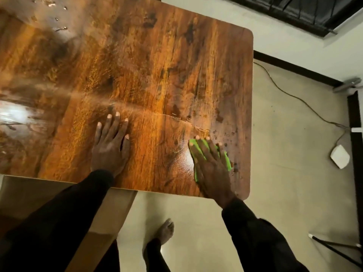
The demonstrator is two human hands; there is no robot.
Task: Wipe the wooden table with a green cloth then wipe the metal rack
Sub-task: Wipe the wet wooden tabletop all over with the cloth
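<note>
To your right on the pale floor (284, 173) you see a flat white device (339, 157) and a thin cable (294, 97) trailing near it; a cardboard box (110, 213) stands at your left.

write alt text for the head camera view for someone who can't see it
A person's right hand presses a green cloth flat near the right end of a glossy wooden table, while the left hand rests open on the wood. Water droplets sit just beyond the cloth, and a bare foot and a cable show on the pale floor.
</note>
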